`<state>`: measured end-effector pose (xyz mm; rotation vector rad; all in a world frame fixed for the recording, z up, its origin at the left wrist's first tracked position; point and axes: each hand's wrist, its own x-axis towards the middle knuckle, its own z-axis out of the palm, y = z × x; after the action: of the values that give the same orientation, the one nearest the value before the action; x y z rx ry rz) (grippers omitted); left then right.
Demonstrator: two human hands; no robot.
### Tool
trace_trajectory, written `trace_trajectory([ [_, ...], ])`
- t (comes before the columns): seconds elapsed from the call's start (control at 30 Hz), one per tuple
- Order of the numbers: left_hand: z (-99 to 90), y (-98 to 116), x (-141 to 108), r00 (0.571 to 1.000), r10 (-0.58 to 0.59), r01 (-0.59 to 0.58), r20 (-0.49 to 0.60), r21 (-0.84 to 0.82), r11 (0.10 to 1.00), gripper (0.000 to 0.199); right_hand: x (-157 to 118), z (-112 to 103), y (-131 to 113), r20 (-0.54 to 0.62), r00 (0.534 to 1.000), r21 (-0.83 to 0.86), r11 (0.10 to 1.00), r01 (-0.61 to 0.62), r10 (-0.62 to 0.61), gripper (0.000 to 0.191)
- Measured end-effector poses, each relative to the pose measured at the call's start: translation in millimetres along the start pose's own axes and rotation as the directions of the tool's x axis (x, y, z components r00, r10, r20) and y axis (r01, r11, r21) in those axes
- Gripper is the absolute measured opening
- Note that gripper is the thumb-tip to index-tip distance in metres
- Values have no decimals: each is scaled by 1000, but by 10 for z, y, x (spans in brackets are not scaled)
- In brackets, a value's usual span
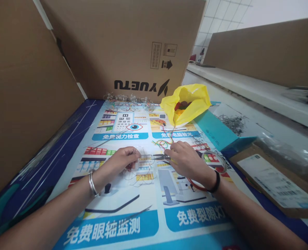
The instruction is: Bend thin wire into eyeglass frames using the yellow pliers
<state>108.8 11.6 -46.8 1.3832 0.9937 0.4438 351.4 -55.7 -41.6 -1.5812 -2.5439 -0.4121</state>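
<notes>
My left hand (pixel 129 158), with a silver bracelet at the wrist, is closed in a pinch on a thin wire piece (pixel 142 183) bent into loops. My right hand (pixel 186 161) grips a pair of pliers (pixel 160 157), dark jaws pointing left toward the wire; a red handle shows below the palm. The jaw tips are beside the wire, but I cannot tell whether they clamp it. Red, green and yellow cords (pixel 162 143) lie just beyond the pliers. A round clear coil or ring (pixel 223 163) rests beside my right wrist.
A yellow bag (pixel 195 111) stands behind my right hand with coloured contents. Tangled wire bits (pixel 130 100) lie along the upright cardboard (pixel 104 41). To the right are a blue folded card (pixel 213 128) and a labelled brown package (pixel 276 184). Teal-handled tools (pixel 2 205) lie lower left.
</notes>
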Motion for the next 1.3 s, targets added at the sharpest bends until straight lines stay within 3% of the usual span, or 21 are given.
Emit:
trace_trajectory([
  [0.33,27,49,-27,999,-10,11,42,-30,999,16,-31,91,-49,13,1000,31,1000,0,-1,13],
  [0.5,4,21,-4,1000,-7,9,-12,162,987,15,-28,-2,-31,-49,999,-47,999,16,-18,15],
  [0.7,17,45,-28,967,243,-176,-75,493,852,13,-28,-224,-93,-89,989,-237,967,95,-118,23],
  [0.83,52,82,-73,936,336,-184,-104,670,720,13,-52,-343,-156,-108,974,-342,927,151,-198,28],
  [0.93,77,101,-102,929,350,-165,-117,716,678,13,-71,-377,-211,-126,966,-351,921,168,-225,30],
  [1.13,91,74,-105,907,393,-179,-150,708,683,12,-87,-363,-321,-150,964,-315,935,164,-220,29],
  [1.3,81,32,-82,887,439,-176,-144,772,610,16,-98,-320,-352,-171,966,-364,924,121,-194,28],
])
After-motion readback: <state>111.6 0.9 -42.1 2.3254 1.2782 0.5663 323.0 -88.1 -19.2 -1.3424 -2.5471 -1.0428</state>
